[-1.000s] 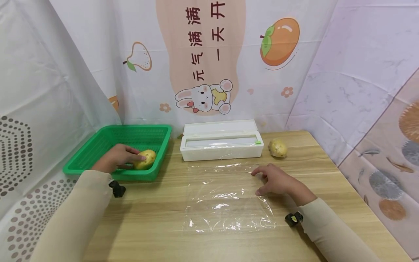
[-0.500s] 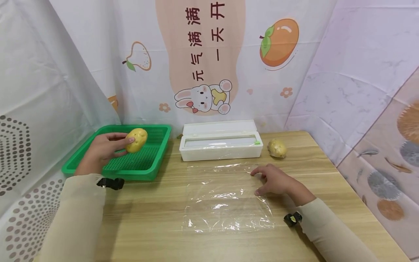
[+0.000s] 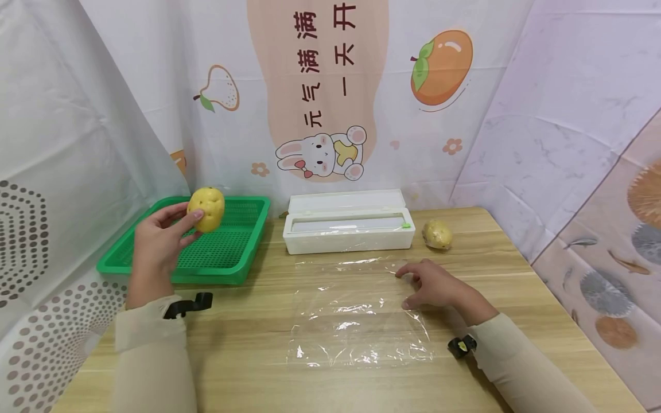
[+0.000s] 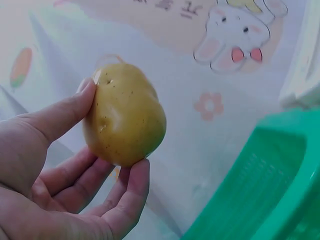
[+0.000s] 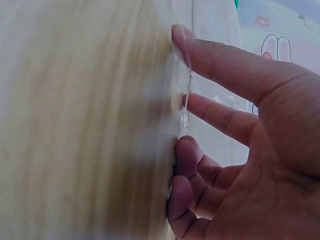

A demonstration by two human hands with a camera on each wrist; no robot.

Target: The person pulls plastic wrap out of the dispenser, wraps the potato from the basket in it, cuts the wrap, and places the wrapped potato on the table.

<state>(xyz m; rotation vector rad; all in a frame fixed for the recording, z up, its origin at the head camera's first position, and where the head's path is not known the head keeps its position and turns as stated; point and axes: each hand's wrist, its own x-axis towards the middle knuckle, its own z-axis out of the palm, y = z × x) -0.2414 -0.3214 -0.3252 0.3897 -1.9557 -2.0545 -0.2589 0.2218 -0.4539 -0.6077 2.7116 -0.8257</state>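
A yellow potato point(image 3: 207, 207) is pinched between the thumb and fingers of my left hand point(image 3: 161, 235), raised above the green basket point(image 3: 247, 241). The left wrist view shows the potato point(image 4: 127, 117) with thumb at one side and fingertips underneath. My right hand point(image 3: 436, 285) rests at the right edge of a clear plastic film sheet point(image 3: 356, 315) spread on the table. In the right wrist view the fingertips point(image 5: 181, 37) touch the film, apart from one another, the lower fingers bent.
Behind the film stands a white cling film box point(image 3: 348, 238) with its lid up and a green slider at its right end. A second potato point(image 3: 438, 234), shiny as if wrapped, lies right of it on the wooden table point(image 3: 248, 355). Printed curtains point(image 3: 408, 143) enclose the table's back and sides.
My left hand has lifted the potato up out of the green basket and turned it upright, now slightly to the left. The right hand has stayed on the film's edge.
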